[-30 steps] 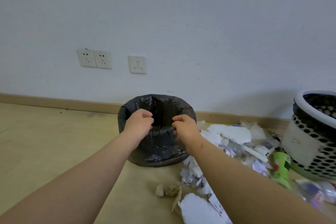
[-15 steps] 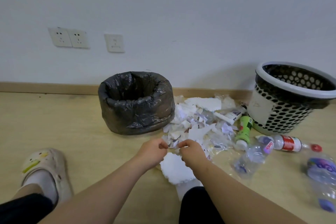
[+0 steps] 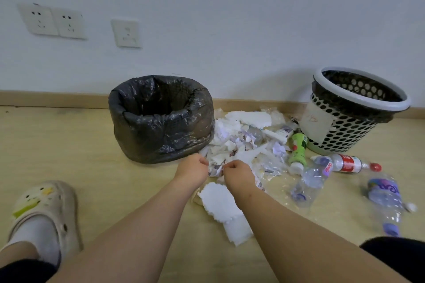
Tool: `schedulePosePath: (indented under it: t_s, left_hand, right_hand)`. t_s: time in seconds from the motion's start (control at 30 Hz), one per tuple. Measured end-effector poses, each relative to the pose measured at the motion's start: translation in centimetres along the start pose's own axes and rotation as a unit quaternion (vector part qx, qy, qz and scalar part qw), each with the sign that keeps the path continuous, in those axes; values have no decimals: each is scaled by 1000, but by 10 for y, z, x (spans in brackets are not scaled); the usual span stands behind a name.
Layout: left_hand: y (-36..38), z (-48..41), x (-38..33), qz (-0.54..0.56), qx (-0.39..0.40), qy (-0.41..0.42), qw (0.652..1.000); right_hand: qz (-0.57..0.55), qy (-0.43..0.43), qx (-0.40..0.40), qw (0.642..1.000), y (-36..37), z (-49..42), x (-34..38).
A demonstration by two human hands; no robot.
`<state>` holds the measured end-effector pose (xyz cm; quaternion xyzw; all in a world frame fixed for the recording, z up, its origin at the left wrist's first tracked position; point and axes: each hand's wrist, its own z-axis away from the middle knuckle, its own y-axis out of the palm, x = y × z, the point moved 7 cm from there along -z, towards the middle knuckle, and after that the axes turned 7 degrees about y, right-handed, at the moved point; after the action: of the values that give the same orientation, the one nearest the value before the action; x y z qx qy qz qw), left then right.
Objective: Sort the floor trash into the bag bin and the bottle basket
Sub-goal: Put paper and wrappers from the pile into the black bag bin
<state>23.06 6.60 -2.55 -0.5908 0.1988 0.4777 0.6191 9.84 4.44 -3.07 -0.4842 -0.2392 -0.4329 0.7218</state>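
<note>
The black bag bin (image 3: 161, 119) stands by the wall. To its right is the white perforated bottle basket (image 3: 351, 110). Between them lies a pile of paper scraps (image 3: 241, 142) and foam pieces. A green bottle (image 3: 297, 149), a red-label bottle (image 3: 345, 163) and clear crushed bottles (image 3: 310, 179) lie on the floor near the basket. My left hand (image 3: 193, 169) hovers at the pile's front edge with curled fingers and nothing visible in it. My right hand (image 3: 236, 173) is beside it and pinches a printed paper scrap (image 3: 215, 169).
A white foam slab (image 3: 220, 200) lies under my forearms. A purple-label bottle (image 3: 384, 197) lies at the far right. My slippered foot (image 3: 43, 209) is at the lower left. Wall sockets (image 3: 55, 22) sit above the wooden skirting.
My hands left the bag bin's rim and dropped to the front edge of the scrap pile. The view pulled back and down, so the basket, bottles and my foot came into sight.
</note>
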Motion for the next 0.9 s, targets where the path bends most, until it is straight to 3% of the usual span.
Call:
schedulePosePath:
  t_s: [0.17, 0.5, 0.6, 0.73, 0.9]
  left_hand:
    - [33, 14, 13, 48, 57, 10, 997]
    - [54, 27, 24, 43, 42, -9, 998]
    - [66, 29, 35, 34, 41, -21, 998]
    - [79, 36, 38, -27, 63, 13, 998]
    - [102, 35, 35, -129, 112, 57, 984]
  right_hand:
    - [29, 26, -29, 999, -7, 10, -28]
    - [56, 31, -23, 998, -29, 3, -64]
    - [127, 13, -13, 992, -35, -3, -81]
    - [297, -45, 15, 954, -32, -11, -100]
    - [343, -17, 94, 935, -22, -22, -132]
